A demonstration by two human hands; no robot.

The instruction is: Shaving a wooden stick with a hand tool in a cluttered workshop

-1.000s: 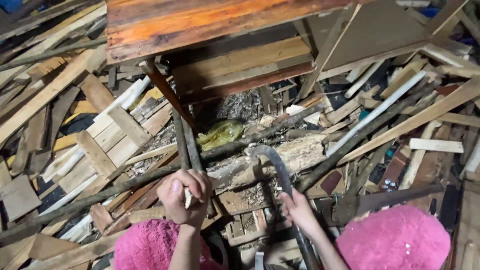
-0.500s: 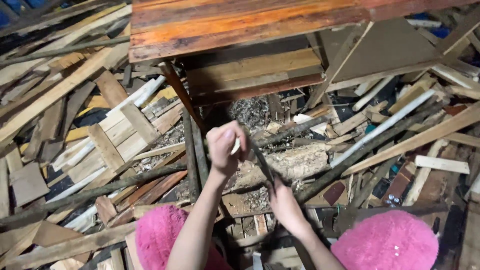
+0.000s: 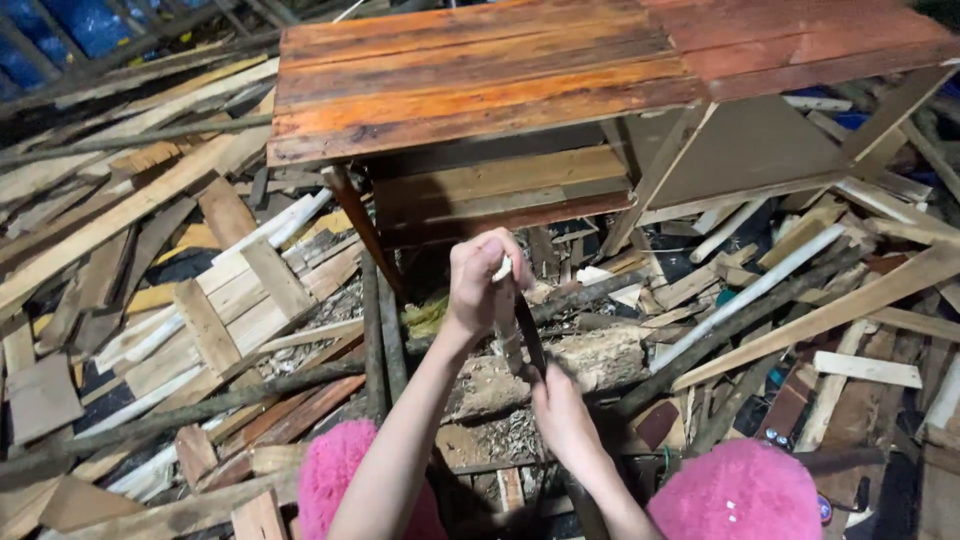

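— Wooden scraps everywhere. What do the hands hold?

— Left hand [image 3: 480, 285] is closed around a short white stick [image 3: 503, 270]; right hand [image 3: 562, 415] grips the lower end of a dark curved blade [image 3: 527, 335], which rises between them.

— Below them?

— A pale rough log [image 3: 590, 360] among planks and poles. Beyond stands a reddish-orange plank table [image 3: 480, 80]; blue sheeting [image 3: 85, 20] shows top left. Pink fluffy slippers [image 3: 740, 495] sit at the bottom edge.

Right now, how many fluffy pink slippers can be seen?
2: one pink slipper at the bottom, beside the left arm, and another pink slipper at the bottom right. Both are cut off by the frame edge.
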